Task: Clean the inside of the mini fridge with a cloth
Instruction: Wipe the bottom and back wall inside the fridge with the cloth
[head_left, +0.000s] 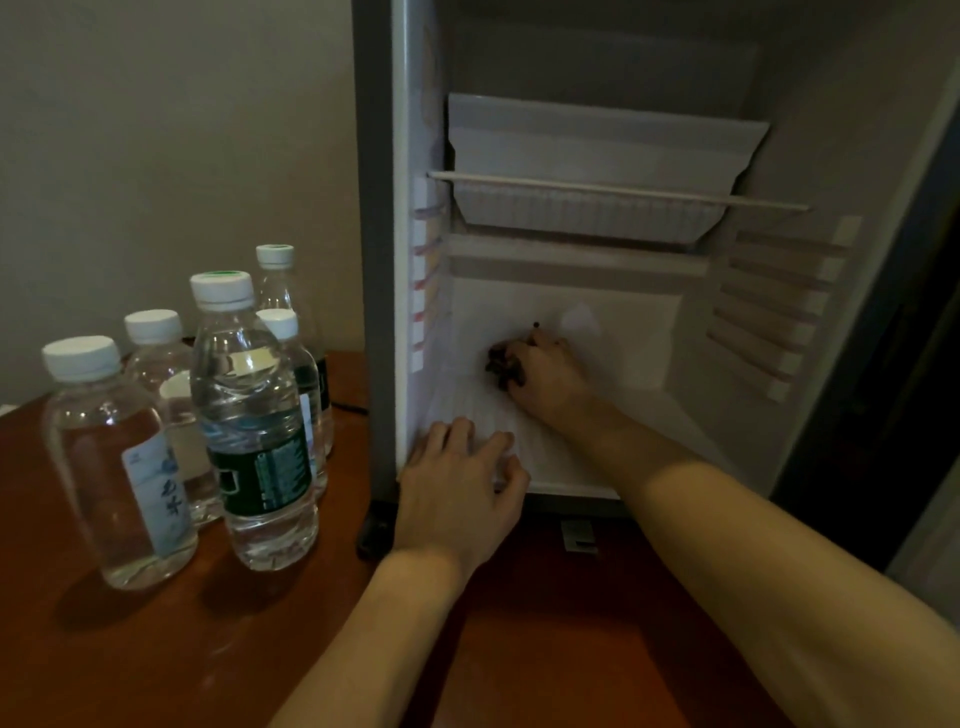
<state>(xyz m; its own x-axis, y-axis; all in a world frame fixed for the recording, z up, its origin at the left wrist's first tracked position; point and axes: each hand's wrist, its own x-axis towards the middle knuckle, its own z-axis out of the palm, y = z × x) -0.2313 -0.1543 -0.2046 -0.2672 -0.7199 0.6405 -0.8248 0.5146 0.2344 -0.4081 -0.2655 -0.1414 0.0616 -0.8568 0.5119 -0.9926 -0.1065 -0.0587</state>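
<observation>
The mini fridge (649, 332) stands open in front of me, its white interior lit dimly. My right hand (545, 374) reaches deep inside, low against the back wall, with its fingers curled over a small dark crumpled cloth (501, 364) that is mostly hidden beneath them. My left hand (457, 483) rests at the front left of the fridge floor (675, 421). Its fingers are spread on a pale ribbed patch and its thumb lies at the front lip. A wire shelf (618, 189) spans the fridge above both hands.
Several water bottles (249, 415) with white caps stand on the brown wooden table (156, 649) left of the fridge. A white drip tray (597, 156) hangs under the freezer box. Shelf rails (779, 312) line the right wall. The dark door edge (883, 364) is at the right.
</observation>
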